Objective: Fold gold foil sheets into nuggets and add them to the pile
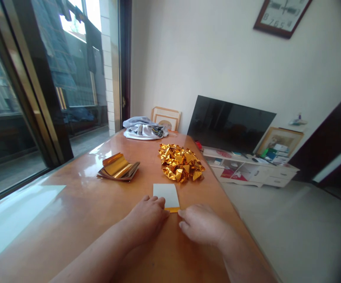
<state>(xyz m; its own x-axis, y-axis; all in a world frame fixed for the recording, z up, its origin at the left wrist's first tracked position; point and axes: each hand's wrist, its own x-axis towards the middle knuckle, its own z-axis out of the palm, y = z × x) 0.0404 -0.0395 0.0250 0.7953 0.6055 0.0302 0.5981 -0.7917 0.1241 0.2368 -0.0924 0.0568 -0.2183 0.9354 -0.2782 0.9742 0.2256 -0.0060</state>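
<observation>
A sheet of gold foil paper [165, 194] lies white side up on the table in front of me, its near edge folded over as a narrow gold strip. My left hand [150, 214] rests at the left end of that strip, fingers curled and pressed on the paper. At the strip's right end, my right hand [201, 223] touches the corner with its fingertips, fingers bent together. Beyond the sheet sits a pile of folded gold foil pieces [182, 161]. To the left is a stack of gold foil sheets [118, 168], the top ones curling up.
The glossy brown wooden table [93, 220] runs away from me, its right edge near my right arm. Bundled grey cloth [143, 129] lies at its far end. Beyond stand a television [231, 124] and a white cabinet [253, 171]. A glass sliding door [25, 78] is at left.
</observation>
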